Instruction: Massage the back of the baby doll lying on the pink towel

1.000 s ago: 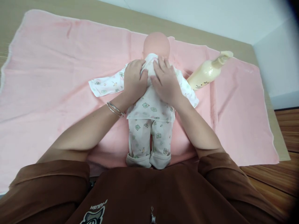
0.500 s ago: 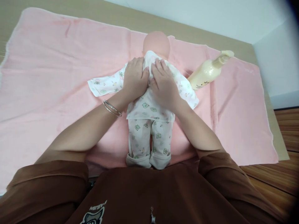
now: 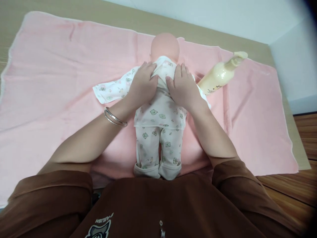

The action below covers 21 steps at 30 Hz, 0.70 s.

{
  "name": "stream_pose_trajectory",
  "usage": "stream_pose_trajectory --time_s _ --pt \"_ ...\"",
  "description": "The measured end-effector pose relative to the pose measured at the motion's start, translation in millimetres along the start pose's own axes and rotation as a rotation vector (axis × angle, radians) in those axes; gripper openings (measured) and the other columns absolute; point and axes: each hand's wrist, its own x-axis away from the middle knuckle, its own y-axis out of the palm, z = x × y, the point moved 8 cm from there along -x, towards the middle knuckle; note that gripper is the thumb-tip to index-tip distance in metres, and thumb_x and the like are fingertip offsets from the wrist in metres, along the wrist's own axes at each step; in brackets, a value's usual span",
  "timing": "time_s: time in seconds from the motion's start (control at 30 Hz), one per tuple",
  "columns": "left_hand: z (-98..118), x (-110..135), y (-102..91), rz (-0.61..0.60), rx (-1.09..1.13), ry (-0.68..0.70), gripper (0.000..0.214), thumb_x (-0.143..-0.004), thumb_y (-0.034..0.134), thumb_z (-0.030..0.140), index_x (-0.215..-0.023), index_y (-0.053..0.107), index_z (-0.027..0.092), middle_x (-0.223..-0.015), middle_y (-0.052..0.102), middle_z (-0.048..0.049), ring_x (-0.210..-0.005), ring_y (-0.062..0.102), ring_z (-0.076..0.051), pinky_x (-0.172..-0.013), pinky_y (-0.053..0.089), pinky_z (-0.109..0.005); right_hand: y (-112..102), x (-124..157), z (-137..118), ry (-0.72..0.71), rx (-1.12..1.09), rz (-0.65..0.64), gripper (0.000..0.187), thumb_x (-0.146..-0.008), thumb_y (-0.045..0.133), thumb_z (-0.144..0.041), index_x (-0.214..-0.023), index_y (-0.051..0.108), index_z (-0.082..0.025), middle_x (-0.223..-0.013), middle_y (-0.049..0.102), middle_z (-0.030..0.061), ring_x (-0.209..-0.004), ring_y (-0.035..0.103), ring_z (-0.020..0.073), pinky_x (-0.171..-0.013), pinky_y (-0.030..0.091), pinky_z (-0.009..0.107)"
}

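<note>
- Head view: baby doll (image 3: 160, 110) lying face down, centred on pink terry towel (image 3: 61, 82); printed white cotton pyjamas, smooth bare head near towel's far edge.
- Left hand (image 3: 141, 85): grip open, palm flat on doll's upper back; two metal bangles (image 3: 115, 117) on wrist.
- Right hand (image 3: 184, 87): grip open, palm flat on back, near cream pump bottle (image 3: 218, 77), which lies tilted on towel.
- Wide open towel left of doll, less room right.
- Towel on tan counter (image 3: 153, 21); wood floor (image 3: 292, 188) beyond.

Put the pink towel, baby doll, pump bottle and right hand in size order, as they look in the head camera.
Largest: pink towel, then baby doll. The pump bottle and right hand look similar, so I cannot rank them.
</note>
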Motion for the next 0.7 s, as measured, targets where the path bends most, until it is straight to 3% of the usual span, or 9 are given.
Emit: stream_pose_trajectory --time_s 0.13,0.2,0.27,0.37,0.4,0.47,0.57,0.7 --pt "-11.2 -6.5 -0.9 0.003 0.028 -0.080 0.029 -0.100 0.045 0.043 -0.112 0.070 0.036 -0.123 0.076 -0.0029 -0.130 0.062 -0.033 -0.118 0.049 -0.061 0.2 23.0 -19.1 -0.118 0.001 0.048 0.072 -0.111 0.038 -0.040 -0.169 0.026 0.002 -0.180 0.024 0.0249 -0.172 0.018 0.0404 -0.144 0.016 0.061" --pt "-8.2 -3.2 0.4 0.020 -0.004 -0.077 0.034 -0.105 0.039 0.046 -0.120 0.067 0.036 -0.130 0.074 -0.0029 -0.137 0.059 -0.030 -0.120 0.047 -0.058 -1.5 26.4 -22.7 -0.148 -0.019 0.076 0.066 -0.110 0.038 -0.036 -0.165 0.033 0.000 -0.177 0.031 0.0245 -0.170 0.024 0.0393 -0.143 0.021 0.060" --pt "-4.5 3.8 4.1 0.031 -0.080 -0.082 0.044 -0.107 0.033 0.052 -0.138 0.060 0.035 -0.146 0.067 -0.0042 -0.150 0.050 -0.028 -0.129 0.038 -0.056 -4.8 21.1 -19.4 -0.153 -0.065 0.093 0.055 -0.112 0.033 -0.033 -0.156 0.046 -0.003 -0.170 0.044 0.0226 -0.167 0.033 0.0371 -0.140 0.028 0.059" --pt "2.9 16.5 13.0 0.009 -0.155 -0.085 0.072 -0.103 0.035 0.063 -0.158 0.048 0.017 -0.169 0.046 -0.0149 -0.164 0.031 -0.034 -0.138 0.022 -0.058 -11.4 1.8 -4.4 -0.129 -0.147 0.127 0.052 -0.115 0.023 -0.036 -0.133 0.064 -0.011 -0.150 0.064 0.0176 -0.151 0.054 0.0334 -0.131 0.042 0.055" --pt "6.3 20.0 15.1 0.002 -0.145 -0.077 0.078 -0.101 0.038 0.065 -0.160 0.047 0.015 -0.172 0.042 -0.0151 -0.166 0.026 -0.036 -0.139 0.019 -0.060 -12.9 -5.3 1.9 -0.112 -0.164 0.139 0.054 -0.115 0.020 -0.037 -0.127 0.067 -0.013 -0.143 0.068 0.0165 -0.145 0.060 0.0328 -0.128 0.046 0.054" --pt "12.6 23.7 16.7 -0.014 -0.098 -0.056 0.078 -0.097 0.044 0.065 -0.162 0.046 0.023 -0.172 0.043 -0.0070 -0.168 0.020 -0.035 -0.140 0.015 -0.063 -12.6 -16.5 11.9 -0.084 -0.179 0.149 0.059 -0.116 0.017 -0.037 -0.123 0.069 -0.013 -0.135 0.072 0.0153 -0.137 0.066 0.0323 -0.123 0.050 0.054" --pt "16.0 19.5 12.1 -0.037 -0.038 -0.048 0.066 -0.093 0.048 0.060 -0.154 0.053 0.035 -0.158 0.060 0.0015 -0.163 0.028 -0.032 -0.138 0.020 -0.064 -5.5 -18.3 13.6 -0.089 -0.133 0.149 0.053 -0.115 0.023 -0.036 -0.136 0.063 -0.009 -0.142 0.068 0.0185 -0.143 0.061 0.0340 -0.127 0.046 0.056" --pt "1.0 2.5 -2.7 0.030 0.020 -0.107 0.041 -0.095 0.045 0.053 -0.120 0.071 0.033 -0.131 0.075 -0.0025 -0.138 0.057 -0.034 -0.126 0.041 -0.061 5.1 6.2 -7.9 -0.177 -0.059 0.170 0.062 -0.111 0.036 -0.041 -0.161 0.041 -0.004 -0.170 0.042 0.0239 -0.166 0.032 0.0410 -0.139 0.027 0.064"
